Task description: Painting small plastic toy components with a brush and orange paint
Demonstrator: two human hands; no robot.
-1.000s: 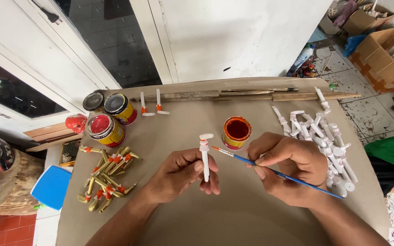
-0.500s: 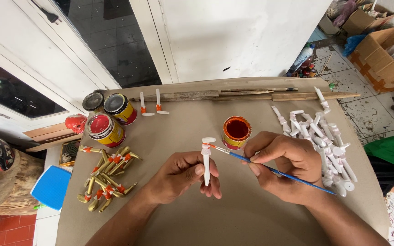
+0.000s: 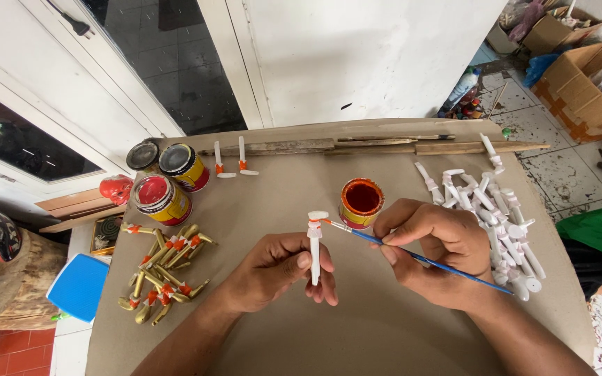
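Note:
My left hand (image 3: 280,268) pinches a small white stick-shaped piece (image 3: 314,242) upright, its flat top up and an orange band just under it. My right hand (image 3: 440,244) holds a thin blue paintbrush (image 3: 419,257) whose tip touches that orange band. Right behind the brush stands a small open pot of orange-red paint (image 3: 361,201). The brown table top (image 3: 357,334) lies under both hands.
A heap of unpainted white pieces (image 3: 496,216) lies to the right. Several gold pieces with orange bands (image 3: 165,268) lie at left, beside three paint tins (image 3: 165,198). Two banded white pieces (image 3: 231,163) and long wooden sticks (image 3: 384,145) rest along the far edge. Cardboard boxes (image 3: 583,90) stand beyond.
The brush tip stays at the top of the white piece, and the orange band has grown a little. Both hands have shifted slightly.

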